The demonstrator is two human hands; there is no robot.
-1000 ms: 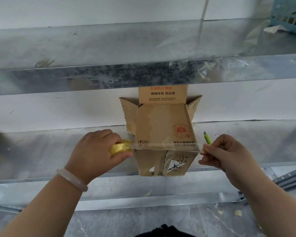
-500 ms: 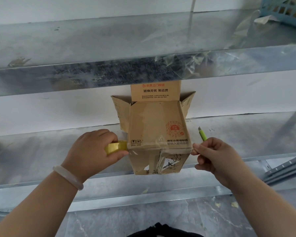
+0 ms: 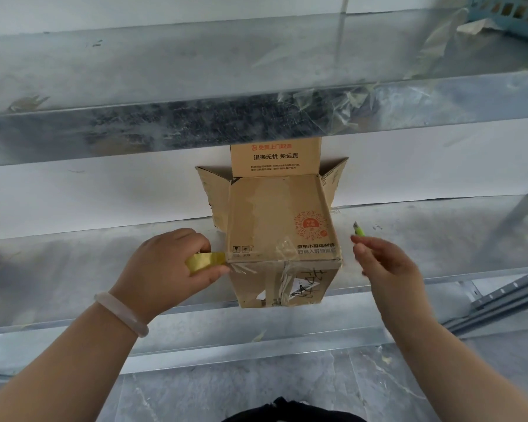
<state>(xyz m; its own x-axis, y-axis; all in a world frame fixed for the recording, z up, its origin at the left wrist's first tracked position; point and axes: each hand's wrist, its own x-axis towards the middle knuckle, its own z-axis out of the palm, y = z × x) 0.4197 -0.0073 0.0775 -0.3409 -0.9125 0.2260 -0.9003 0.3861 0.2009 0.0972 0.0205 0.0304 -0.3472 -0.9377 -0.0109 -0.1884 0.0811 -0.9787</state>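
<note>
The box (image 3: pixel 275 220) is matt brown cardboard, scuffed, patched with glossy clear tape (wrinkled along the front edge). The tape roll (image 3: pixel 206 261) looks yellowish and shiny. The shelf (image 3: pixel 73 263) is spangled, dully reflective metal. The bracelet (image 3: pixel 121 313) seems smooth, possibly stone.

Bangle (image 3: pixel 121 312): smooth, milky-pale, translucent ring, rounded in section.
Left hand (image 3: pixel 165 266): bare, just beyond the bangle; the forearm behind the bangle is bare too.
Right hand (image 3: pixel 387 269): bare like its forearm, well right of the bangle.
Garment (image 3: pixel 290 412): black cloth below and right of the bangle, possibly a top.
</note>
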